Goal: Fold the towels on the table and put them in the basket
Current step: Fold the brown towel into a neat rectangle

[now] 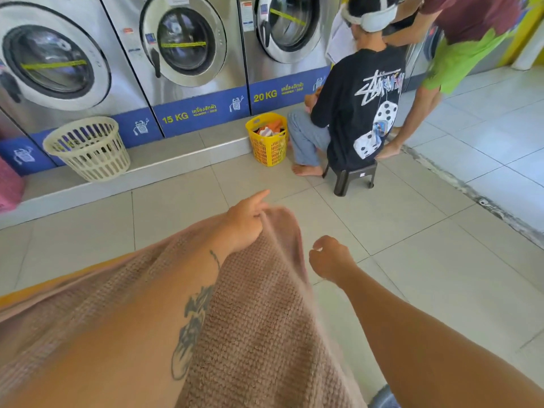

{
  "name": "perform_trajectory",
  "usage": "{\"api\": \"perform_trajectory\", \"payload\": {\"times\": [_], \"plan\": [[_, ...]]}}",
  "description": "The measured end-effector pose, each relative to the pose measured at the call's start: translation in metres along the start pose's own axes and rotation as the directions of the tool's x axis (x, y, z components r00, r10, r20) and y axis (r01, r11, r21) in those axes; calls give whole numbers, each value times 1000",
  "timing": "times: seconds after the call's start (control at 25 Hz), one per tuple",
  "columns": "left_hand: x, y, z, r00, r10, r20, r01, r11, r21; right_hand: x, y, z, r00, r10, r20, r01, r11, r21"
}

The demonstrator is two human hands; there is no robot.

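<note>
Pinching top edge of brown towel, left hand; right hand loosely curled, empty, just beside.

The towel pinched in the left hand's fingers is dusty pink-brown with a waffle weave. Well beyond the fingertips stands a yellow basket (orange and white cloth inside); far to their left, a cream slotted basket. Behind both, silver washing machines carry a blue band with yellow lettering. Pale grey-beige floor tiles show past the right hand's fingers
</note>
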State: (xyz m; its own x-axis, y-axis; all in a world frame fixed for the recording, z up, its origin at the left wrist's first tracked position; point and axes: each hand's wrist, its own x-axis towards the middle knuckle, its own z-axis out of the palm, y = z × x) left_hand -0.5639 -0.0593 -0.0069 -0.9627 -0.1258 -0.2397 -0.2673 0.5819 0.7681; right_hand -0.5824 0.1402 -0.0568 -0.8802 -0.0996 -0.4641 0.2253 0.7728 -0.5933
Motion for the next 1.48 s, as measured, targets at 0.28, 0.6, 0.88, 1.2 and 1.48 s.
{"api": "perform_trajectory", "payload": {"times": [0.28,0.6,0.88,1.2,1.48], "plan": [[-53,-33,4,927,180,-329,-81,953,292,-38,-4,14,986,-165,38,160,981,110],[-176,-89,25,942,236,-240,-78,847,526,-149,6,41,937,-348,-16,328,897,-297],[-284,-116,29,934,263,-240,-84,818,569,-261,20,60,901,-422,101,412,761,-501],[-431,-130,26,954,37,-298,91,911,402,-377,33,90,889,-381,254,457,753,-473],[-551,-144,-5,867,-271,-418,333,940,80,-464,26,121,850,-414,327,516,781,-352]]}}
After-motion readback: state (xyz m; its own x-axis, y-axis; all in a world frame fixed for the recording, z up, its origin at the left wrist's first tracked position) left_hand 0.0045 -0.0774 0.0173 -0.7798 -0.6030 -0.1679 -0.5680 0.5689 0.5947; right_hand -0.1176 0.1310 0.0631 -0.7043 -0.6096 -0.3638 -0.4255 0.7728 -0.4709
